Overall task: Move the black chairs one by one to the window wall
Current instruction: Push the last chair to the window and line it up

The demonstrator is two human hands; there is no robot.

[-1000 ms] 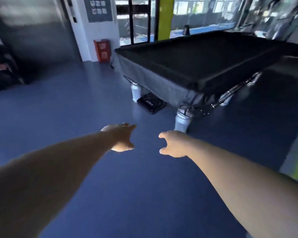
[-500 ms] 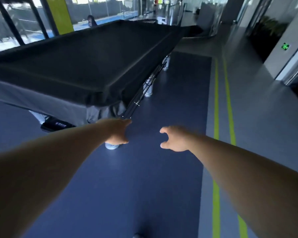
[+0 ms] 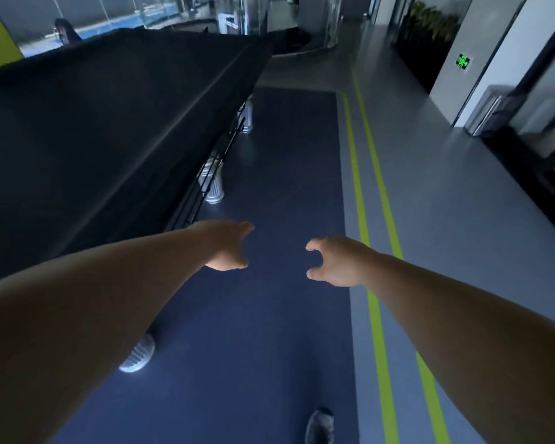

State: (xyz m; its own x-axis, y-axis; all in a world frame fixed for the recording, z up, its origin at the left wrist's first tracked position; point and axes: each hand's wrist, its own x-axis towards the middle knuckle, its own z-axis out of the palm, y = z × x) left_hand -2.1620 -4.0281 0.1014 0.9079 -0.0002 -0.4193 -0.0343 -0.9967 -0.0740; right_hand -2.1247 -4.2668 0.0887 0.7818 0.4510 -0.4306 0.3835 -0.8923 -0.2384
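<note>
Both my arms reach forward over the dark blue floor (image 3: 263, 331). My left hand (image 3: 226, 246) hangs with loosely curled fingers and holds nothing. My right hand (image 3: 332, 261) is a little to its right, fingers loosely hooked, also holding nothing. No black chair can be made out near me. The window wall (image 3: 87, 14) runs along the far left, behind the covered table, with a dark shape (image 3: 65, 31) in front of the glass.
A pool table under a black cover (image 3: 109, 139) fills the left side, on silver legs (image 3: 212, 184). Two yellow-green lines (image 3: 370, 238) run down the floor on the right. A wall with a green exit sign (image 3: 463, 61) stands far right. My shoe (image 3: 319, 424) shows below.
The view has swung right, from the table's end to along its long side and the corridor. Both hands stay held out in front, holding nothing.
</note>
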